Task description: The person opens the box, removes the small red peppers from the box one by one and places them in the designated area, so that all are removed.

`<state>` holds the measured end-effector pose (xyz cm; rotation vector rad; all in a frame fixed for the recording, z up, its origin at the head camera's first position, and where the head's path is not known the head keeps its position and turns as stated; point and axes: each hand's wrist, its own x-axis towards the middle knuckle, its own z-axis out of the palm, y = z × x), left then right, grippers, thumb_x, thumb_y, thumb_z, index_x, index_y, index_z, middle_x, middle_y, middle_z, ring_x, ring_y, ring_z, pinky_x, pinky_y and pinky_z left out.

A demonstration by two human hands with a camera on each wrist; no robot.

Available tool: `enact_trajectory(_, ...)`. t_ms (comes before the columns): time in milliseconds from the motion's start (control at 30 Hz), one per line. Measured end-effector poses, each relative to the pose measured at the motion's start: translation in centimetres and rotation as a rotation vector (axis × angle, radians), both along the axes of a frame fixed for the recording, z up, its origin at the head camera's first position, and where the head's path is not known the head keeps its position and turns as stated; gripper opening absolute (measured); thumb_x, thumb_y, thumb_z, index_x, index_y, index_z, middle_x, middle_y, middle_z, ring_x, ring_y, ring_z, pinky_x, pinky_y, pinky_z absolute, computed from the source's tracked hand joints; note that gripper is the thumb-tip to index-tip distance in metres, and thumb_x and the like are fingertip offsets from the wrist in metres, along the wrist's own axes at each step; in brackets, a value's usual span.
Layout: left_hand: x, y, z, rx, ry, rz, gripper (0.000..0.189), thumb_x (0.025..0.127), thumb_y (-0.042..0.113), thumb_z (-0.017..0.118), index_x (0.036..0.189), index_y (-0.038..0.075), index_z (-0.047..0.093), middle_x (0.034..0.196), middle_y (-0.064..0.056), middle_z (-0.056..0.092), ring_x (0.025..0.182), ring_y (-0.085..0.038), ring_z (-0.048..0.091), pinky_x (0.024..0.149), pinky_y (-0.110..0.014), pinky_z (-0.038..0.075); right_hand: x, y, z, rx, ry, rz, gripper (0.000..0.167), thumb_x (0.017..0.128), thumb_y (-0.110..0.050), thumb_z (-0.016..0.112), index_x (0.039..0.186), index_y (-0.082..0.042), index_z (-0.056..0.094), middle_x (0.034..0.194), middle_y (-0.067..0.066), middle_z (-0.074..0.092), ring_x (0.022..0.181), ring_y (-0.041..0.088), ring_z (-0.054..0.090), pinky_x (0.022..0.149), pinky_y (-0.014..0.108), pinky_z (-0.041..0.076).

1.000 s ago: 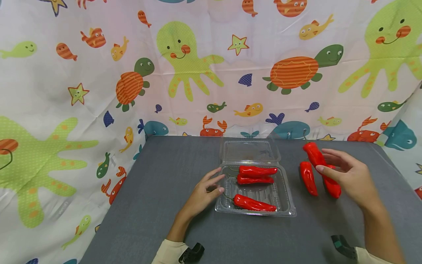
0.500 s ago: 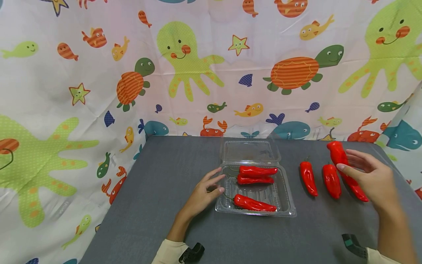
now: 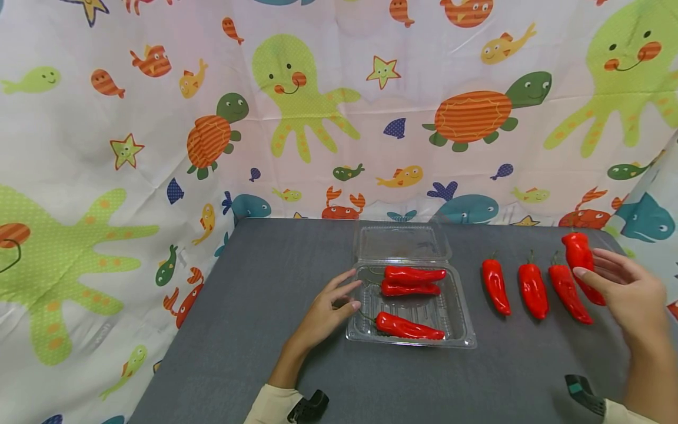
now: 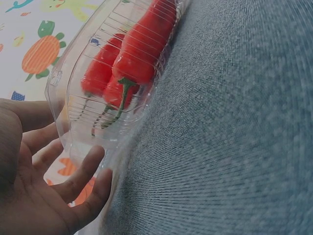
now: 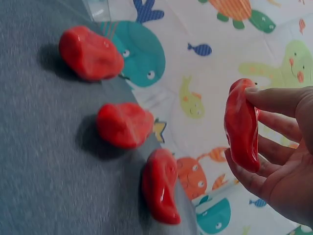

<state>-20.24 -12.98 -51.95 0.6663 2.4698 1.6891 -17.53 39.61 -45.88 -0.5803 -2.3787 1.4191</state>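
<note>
My right hand [image 3: 627, 291] pinches a red pepper [image 3: 578, 259] between thumb and fingers, over the table's right side. In the right wrist view, that pepper [image 5: 242, 127] hangs with the thumb on its near side, in front of the printed cloth. To its left in the head view lie three more red peppers in a row, the closest being this slanted pepper [image 3: 568, 294]. My left hand [image 3: 325, 312] is at the left edge of a clear plastic box [image 3: 463, 312], fingers loosely bent. Three red peppers lie inside the box, among them the front one [image 3: 409, 327].
The box's hinged lid [image 3: 401, 241] is folded back toward the cloth wall. A grey cloth covers the table [image 3: 254, 282]. Behind and to the left hangs a curtain [image 3: 339, 118] printed with sea animals.
My right hand has moved right, carrying the pepper past the row. The third pepper on the table, hidden behind the hand earlier, now shows whole. My left hand stays put.
</note>
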Motion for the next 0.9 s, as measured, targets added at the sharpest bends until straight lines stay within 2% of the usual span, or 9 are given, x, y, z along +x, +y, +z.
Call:
enact_trajectory(67,0.0,0.0,0.0,-0.001,0.0,-0.001,0.051,0.103,0.023,0.072,0.151,0.01,0.06,0.169,0.002,0.039,0.12,-0.027,0.065,0.102,-0.043,0.052,0.1,0.5,-0.2,-0.006,-0.023,-0.029,0.064,0.103,-0.031,0.07,0.162,-0.029,0.046,0.157,-0.008,0.055,0.107,-0.009,0.05,0.074,0.004,0.047)
enact_trajectory(167,0.1,0.0,0.1,-0.001,-0.003,-0.002,0.051,0.103,0.023,0.072,0.151,0.01,0.06,0.17,0.002,0.038,0.121,-0.027,0.065,0.102,-0.043,0.052,0.1,1.1,-0.4,0.001,-0.096,-0.076,0.067,0.104,-0.037,0.066,0.165,-0.031,0.04,0.168,0.004,0.043,0.133,0.006,0.053,0.097,0.013,0.047)
enact_trajectory(233,0.1,0.1,0.1,-0.001,-0.004,-0.001,0.051,0.103,0.023,0.072,0.151,0.01,0.06,0.17,0.002,0.038,0.121,-0.027,0.065,0.102,-0.043,0.052,0.0,1.5,-0.5,-0.005,-0.145,-0.113,0.068,0.105,-0.039,0.063,0.167,-0.032,0.035,0.172,0.008,0.034,0.149,0.018,0.045,0.11,0.023,0.042)
enact_trajectory(300,0.1,0.1,0.2,0.0,-0.004,-0.001,0.051,0.103,0.022,0.072,0.151,0.009,0.06,0.17,0.001,0.038,0.121,-0.027,0.065,0.102,-0.043,0.052,0.0,1.8,-0.7,-0.014,-0.172,-0.144,0.068,0.106,-0.039,0.062,0.167,-0.031,0.033,0.173,0.009,0.031,0.156,0.026,0.037,0.118,0.033,0.037)
enact_trajectory(367,0.1,0.1,0.2,0.002,-0.003,-0.002,0.051,0.103,0.022,0.072,0.151,0.009,0.06,0.17,0.001,0.038,0.121,-0.028,0.065,0.102,-0.043,0.052,0.0,2.1,-1.0,-0.013,-0.18,-0.162,0.068,0.106,-0.037,0.061,0.168,-0.028,0.033,0.173,0.01,0.03,0.157,0.029,0.035,0.12,0.039,0.035)
enact_trajectory(700,0.1,0.1,0.2,0.007,-0.004,-0.01,0.052,0.104,0.023,0.072,0.151,0.008,0.059,0.17,0.0,0.038,0.124,-0.034,0.064,0.102,-0.043,0.052,-0.3,4.1,-2.9,0.029,-0.248,-0.157,0.073,0.107,-0.036,0.06,0.167,-0.007,0.03,0.17,0.025,0.028,0.154,0.043,0.034,0.123,0.045,0.034)
enact_trajectory(900,0.0,0.0,0.1,0.004,0.001,-0.009,0.052,0.104,0.023,0.072,0.151,0.008,0.059,0.17,0.0,0.038,0.123,-0.034,0.065,0.102,-0.044,0.052,-0.5,4.9,-3.8,0.013,-0.308,-0.153,0.078,0.105,-0.039,0.063,0.167,-0.004,0.029,0.169,0.027,0.028,0.15,0.046,0.034,0.123,0.047,0.034)
